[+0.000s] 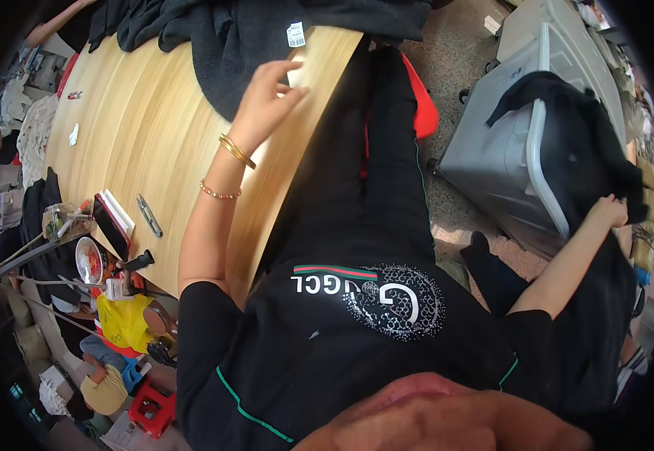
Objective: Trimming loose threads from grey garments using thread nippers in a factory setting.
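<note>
My left hand [270, 98] hovers over the wooden table's edge. Its thumb and forefinger are apart with nothing between them, so it is open. Just beyond the fingertips, a white paper tag [295, 34] lies on a dark grey knitted garment [222, 60] spread over the far part of the table. Off to the right, my right hand [611, 211] is closed on a black garment [567, 135]. That cloth drapes over the rim of a grey plastic bin [485, 135] and hangs down beside it, slightly blurred. The fingertips of this hand are partly hidden.
On the wooden table [139, 113] lie small thread snips [149, 216] and a dark phone-like slab [112, 225]. A round tub [95, 260] and a yellow bag [125, 322] are at the left edge. Red stools [152, 408] and other people are farther left.
</note>
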A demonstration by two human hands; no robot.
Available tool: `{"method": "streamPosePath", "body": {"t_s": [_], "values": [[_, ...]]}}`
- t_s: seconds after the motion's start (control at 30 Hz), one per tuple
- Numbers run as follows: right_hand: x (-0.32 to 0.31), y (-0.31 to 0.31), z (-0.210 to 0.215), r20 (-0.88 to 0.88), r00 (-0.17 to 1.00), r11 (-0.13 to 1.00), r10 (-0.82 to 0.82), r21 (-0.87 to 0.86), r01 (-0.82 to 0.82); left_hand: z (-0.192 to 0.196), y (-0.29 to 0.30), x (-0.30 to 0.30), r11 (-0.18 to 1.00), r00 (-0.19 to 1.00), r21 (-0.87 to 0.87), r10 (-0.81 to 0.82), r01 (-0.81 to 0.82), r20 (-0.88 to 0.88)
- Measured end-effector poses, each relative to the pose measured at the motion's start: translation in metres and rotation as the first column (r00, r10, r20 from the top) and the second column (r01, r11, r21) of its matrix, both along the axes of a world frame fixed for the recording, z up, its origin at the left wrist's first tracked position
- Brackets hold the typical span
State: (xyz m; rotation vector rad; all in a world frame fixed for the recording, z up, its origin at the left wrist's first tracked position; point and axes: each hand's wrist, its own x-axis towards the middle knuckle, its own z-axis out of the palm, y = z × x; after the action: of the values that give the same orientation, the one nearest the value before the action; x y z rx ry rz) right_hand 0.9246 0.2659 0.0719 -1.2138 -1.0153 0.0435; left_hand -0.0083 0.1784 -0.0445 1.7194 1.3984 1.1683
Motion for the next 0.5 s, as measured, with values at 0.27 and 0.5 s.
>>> {"method": "streamPosePath", "body": {"t_s": [0.27,0.5], "values": [[-0.473,-0.039,-0.062,-0.012,0.984,0.983,0.179,-0.047,-0.18,0.077,0.071,-0.029,0.885,0.743,0.284,0.464,-0.368,-0.482],[-0.561,-0.078,-0.161,-0.294,0.743,0.631,0.601,-0.395,-0.667,0.058,0.146,-0.064,0.886,0.719,0.071,0.415,-0.457,-0.558]]}}
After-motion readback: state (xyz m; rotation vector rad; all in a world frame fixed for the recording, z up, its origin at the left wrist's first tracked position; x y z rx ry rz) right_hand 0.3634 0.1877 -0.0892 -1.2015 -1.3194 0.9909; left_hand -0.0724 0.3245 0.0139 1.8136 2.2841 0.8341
